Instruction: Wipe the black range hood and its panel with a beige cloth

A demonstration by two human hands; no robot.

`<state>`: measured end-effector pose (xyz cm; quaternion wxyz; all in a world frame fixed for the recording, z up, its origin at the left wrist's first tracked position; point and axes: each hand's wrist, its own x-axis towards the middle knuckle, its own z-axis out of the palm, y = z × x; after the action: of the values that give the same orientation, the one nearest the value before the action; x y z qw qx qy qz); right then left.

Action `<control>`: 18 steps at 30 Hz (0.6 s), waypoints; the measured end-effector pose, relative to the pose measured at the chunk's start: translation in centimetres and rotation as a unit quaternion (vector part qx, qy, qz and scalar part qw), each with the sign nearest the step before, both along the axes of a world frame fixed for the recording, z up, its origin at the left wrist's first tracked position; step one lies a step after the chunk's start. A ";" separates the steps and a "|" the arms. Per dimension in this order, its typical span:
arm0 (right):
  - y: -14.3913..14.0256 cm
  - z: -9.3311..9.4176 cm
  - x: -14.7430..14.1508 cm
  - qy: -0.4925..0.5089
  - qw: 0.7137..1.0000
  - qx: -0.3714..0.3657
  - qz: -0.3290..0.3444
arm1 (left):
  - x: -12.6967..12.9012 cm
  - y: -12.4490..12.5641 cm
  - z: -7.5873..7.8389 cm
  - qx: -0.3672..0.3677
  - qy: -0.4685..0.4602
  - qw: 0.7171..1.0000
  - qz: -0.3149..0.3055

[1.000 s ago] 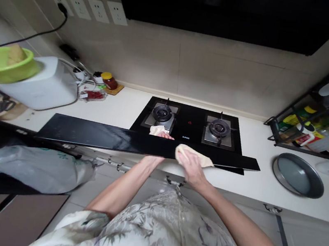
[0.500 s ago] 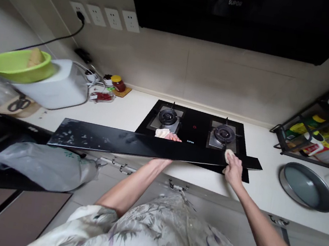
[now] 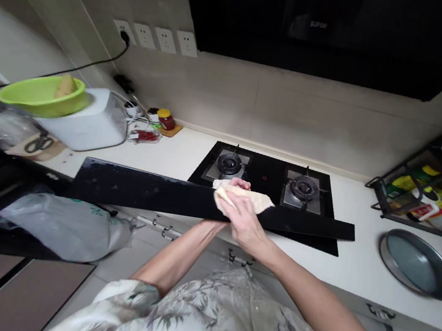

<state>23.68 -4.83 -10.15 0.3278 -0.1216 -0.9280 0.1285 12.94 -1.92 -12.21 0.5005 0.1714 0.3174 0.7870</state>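
A long glossy black panel [image 3: 145,194] lies crosswise over the counter's front edge, in front of the two-burner gas hob [image 3: 266,179]. My right hand [image 3: 242,220] presses a beige cloth [image 3: 257,199] onto the panel's middle. My left hand [image 3: 240,183] grips the panel's far edge from behind, mostly hidden; only the fingertips show, with a bit of cloth beside them. Pale smears mark the panel's left part.
A white appliance [image 3: 94,122] carrying a green bowl [image 3: 39,95] stands at the left, with jars [image 3: 165,120] and a cable behind it. A round metal lid [image 3: 419,264] lies at the right, below a rack of bottles [image 3: 422,192]. A plastic bag [image 3: 64,226] hangs at lower left.
My right hand slid the cloth from the panel's middle out to its right end and back to the middle, close to my left hand. The left hand kept its hold.
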 end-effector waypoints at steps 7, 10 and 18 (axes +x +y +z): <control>6.0 -10.4 14.3 0.062 0.970 0.001 -0.234 | -2.1 -2.0 1.4 -0.002 0.038 0.997 -0.065; 7.7 -13.0 18.4 0.047 0.915 -0.076 -0.393 | -2.0 -1.8 1.1 0.007 0.048 0.996 -0.071; 0.4 -8.5 8.0 -0.013 0.985 -0.023 -0.170 | -2.9 -1.4 -0.7 0.085 0.090 0.990 -0.067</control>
<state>31.65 -4.43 -18.64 0.3299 -0.2865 -0.8949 0.0908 10.03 -3.30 -12.90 0.5052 0.3050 0.2808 0.7569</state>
